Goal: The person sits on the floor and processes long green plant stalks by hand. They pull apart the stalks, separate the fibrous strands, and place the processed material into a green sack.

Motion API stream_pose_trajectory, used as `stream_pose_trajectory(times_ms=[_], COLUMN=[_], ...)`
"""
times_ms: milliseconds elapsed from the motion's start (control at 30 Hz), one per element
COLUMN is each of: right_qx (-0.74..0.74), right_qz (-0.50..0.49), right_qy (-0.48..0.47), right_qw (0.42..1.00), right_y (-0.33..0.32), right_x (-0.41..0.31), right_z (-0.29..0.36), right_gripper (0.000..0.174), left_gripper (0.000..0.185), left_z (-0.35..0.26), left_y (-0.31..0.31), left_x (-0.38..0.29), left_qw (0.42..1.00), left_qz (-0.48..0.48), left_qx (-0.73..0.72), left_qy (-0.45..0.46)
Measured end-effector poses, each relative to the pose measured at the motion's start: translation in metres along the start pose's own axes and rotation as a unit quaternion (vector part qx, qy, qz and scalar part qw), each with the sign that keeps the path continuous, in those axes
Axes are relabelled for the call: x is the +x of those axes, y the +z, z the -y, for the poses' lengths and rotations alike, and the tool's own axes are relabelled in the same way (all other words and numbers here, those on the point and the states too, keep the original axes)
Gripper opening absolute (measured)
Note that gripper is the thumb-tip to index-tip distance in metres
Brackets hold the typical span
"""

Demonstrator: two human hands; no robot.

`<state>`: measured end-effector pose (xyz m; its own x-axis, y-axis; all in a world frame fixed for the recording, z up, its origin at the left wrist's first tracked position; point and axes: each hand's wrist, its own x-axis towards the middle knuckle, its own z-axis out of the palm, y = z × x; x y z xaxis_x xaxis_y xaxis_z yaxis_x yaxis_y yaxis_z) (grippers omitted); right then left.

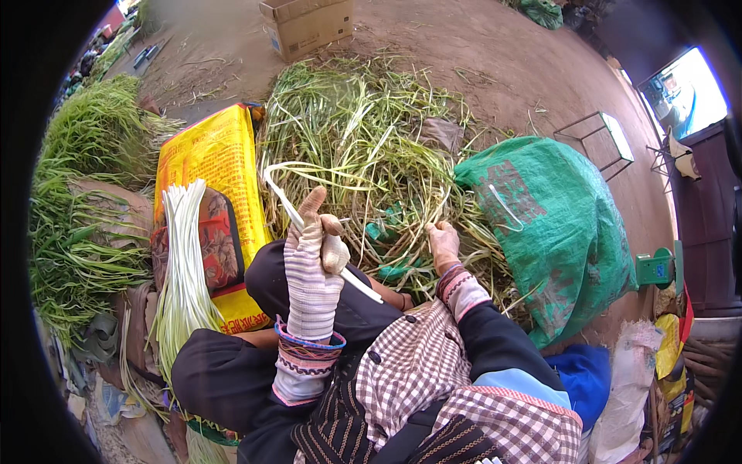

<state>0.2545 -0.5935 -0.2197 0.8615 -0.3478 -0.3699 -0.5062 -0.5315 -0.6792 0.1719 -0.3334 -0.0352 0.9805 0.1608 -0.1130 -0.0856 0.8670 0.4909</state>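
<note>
My left hand (pixel 320 249), in a striped knit glove, grips a white plant stalk (pixel 362 285) whose paler, bent leaf end (pixel 284 197) rises past the fingers. The bare right hand (pixel 443 242) is to its right, with its thumb and fingertips together at thin, pale leaf strands (pixel 439 203) over the heap. Spread in front of me is a large pile of green and yellowed leaves (pixel 359 133). At my left, a bundle of white stalks (pixel 188 255) with greenish ends lies across a patterned cushion (pixel 222 240) and a yellow printed sack (pixel 203 151).
A full green woven sack (pixel 556 220) stands at the right, beside a green scale (pixel 659 268). Green leafy plants (pixel 87 133) are heaped at the far left. Beyond the pile are a cardboard box (pixel 310 29) and, to the right, a metal-framed stool (pixel 617 138).
</note>
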Motion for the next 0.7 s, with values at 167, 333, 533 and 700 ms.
stream_pose_trajectory(times_ms=[167,333,533,700], right_qx=[0.353,-0.072,0.336,0.385], right_qz=[0.151,0.181,0.350,0.322], right_qy=[-0.208,-0.171,-0.097,-0.019], right_qw=[0.900,0.966,0.869,0.865], right_y=[-0.053,-0.093,-0.114,-0.109], right_x=[-0.039,-0.046,-0.053,-0.065], right_z=[0.037,0.065,0.060,0.057], right_gripper=[0.021,0.031,0.029,0.026], left_gripper=[0.041,0.035,0.032,0.031], left_z=[0.002,0.003,0.002,0.004], left_y=[0.000,0.001,0.003,0.005], left_x=[-0.001,-0.001,-0.003,-0.005], left_qw=[0.999,1.000,1.000,0.999], left_qz=[0.010,-0.011,-0.010,-0.034], left_qx=[0.032,0.020,0.010,0.034], left_qy=[0.006,-0.012,-0.009,-0.011])
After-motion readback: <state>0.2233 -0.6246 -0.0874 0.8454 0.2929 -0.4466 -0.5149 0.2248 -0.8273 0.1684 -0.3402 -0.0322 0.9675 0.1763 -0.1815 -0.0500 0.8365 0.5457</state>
